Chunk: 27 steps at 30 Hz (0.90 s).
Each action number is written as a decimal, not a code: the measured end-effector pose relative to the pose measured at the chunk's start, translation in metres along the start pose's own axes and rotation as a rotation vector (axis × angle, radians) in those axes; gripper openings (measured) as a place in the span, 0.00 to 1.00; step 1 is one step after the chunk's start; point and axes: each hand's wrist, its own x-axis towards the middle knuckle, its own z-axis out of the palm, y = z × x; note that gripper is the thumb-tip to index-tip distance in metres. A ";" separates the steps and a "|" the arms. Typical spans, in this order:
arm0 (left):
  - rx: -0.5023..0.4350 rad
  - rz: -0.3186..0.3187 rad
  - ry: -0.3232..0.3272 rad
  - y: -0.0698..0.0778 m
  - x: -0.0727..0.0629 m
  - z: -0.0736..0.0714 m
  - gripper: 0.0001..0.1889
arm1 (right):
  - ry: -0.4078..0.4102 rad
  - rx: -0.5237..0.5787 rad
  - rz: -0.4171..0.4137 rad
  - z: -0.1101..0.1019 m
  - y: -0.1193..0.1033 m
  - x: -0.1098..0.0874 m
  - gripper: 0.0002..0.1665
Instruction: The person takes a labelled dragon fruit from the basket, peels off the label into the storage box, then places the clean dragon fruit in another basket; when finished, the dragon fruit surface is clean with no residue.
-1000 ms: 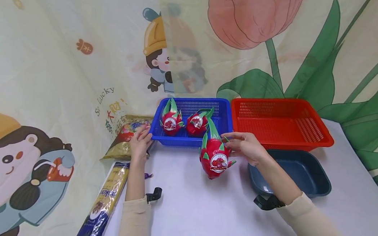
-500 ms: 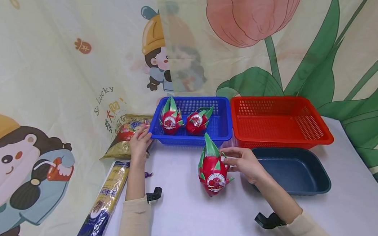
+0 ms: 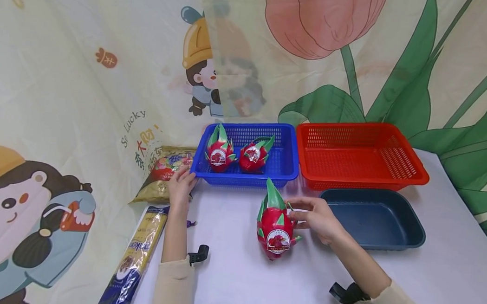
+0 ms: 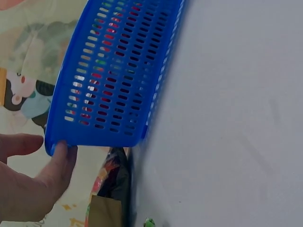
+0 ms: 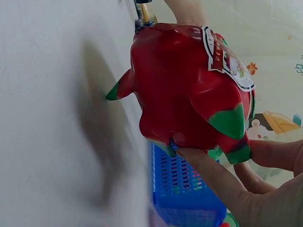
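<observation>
My right hand [image 3: 316, 219] grips a red dragon fruit [image 3: 275, 235] with long green leaf tips and a round label, holding it from the side. In the right wrist view the dragon fruit [image 5: 165, 85] hangs over the white table, its shadow apart from it; thumb and fingers lie near its leafy end. My left hand [image 3: 180, 190] pinches the left front corner of the blue basket [image 4: 106, 137]. Two more dragon fruits, one on the left [image 3: 219, 156] and one in the middle [image 3: 253, 157], stand inside that basket.
A red basket [image 3: 358, 183] adjoins the blue one on the right, with a dark blue tub [image 3: 372, 243] in front of it. At the left lie a gold and red snack bag [image 3: 158, 177] and a long blue and yellow packet [image 3: 134, 257]. A printed cloth hangs behind.
My right hand has brought the dragon fruit from the blue basket's front edge toward me, lower over the table. The left hand has stayed at the basket's corner.
</observation>
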 end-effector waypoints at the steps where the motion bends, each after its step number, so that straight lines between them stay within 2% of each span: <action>1: 0.008 0.008 0.015 0.000 -0.002 0.002 0.28 | 0.004 -0.001 0.002 0.000 0.000 0.000 0.26; 4: 0.065 0.071 0.100 -0.006 -0.011 0.010 0.27 | 0.023 -0.007 0.013 -0.001 0.001 0.002 0.26; 7: 0.136 0.197 0.212 -0.016 -0.025 0.023 0.22 | 0.037 -0.017 0.024 0.000 0.003 0.004 0.26; 9: 0.185 0.284 0.240 -0.021 -0.036 0.032 0.17 | 0.038 -0.024 0.029 0.001 0.005 0.005 0.26; 10: 0.205 0.315 0.224 -0.024 -0.042 0.037 0.15 | 0.038 -0.025 0.028 0.001 0.005 0.006 0.26; 12: 0.260 0.344 0.114 -0.027 -0.053 0.047 0.12 | 0.041 -0.035 0.022 0.001 0.005 0.008 0.26; 14: 0.316 0.323 -0.077 -0.030 -0.064 0.056 0.11 | 0.045 -0.041 0.018 0.001 0.005 0.009 0.26; 17: 0.391 0.240 -0.401 -0.034 -0.077 0.066 0.17 | 0.041 -0.054 0.009 0.001 0.005 0.011 0.26; 19: 0.431 0.181 -0.570 -0.036 -0.086 0.072 0.22 | 0.033 -0.059 0.004 0.001 0.006 0.012 0.27; 20: 0.445 0.159 -0.631 -0.037 -0.090 0.075 0.24 | 0.028 -0.061 0.002 0.001 0.006 0.013 0.28; 22: 0.468 0.133 -0.698 -0.040 -0.097 0.080 0.27 | 0.022 -0.067 -0.003 0.001 0.007 0.013 0.28; 23: 0.471 0.125 -0.706 -0.041 -0.100 0.082 0.29 | 0.019 -0.071 -0.006 0.001 0.007 0.014 0.29; 27: 0.465 0.114 -0.671 -0.044 -0.107 0.086 0.28 | 0.017 -0.082 -0.008 0.000 0.010 0.012 0.29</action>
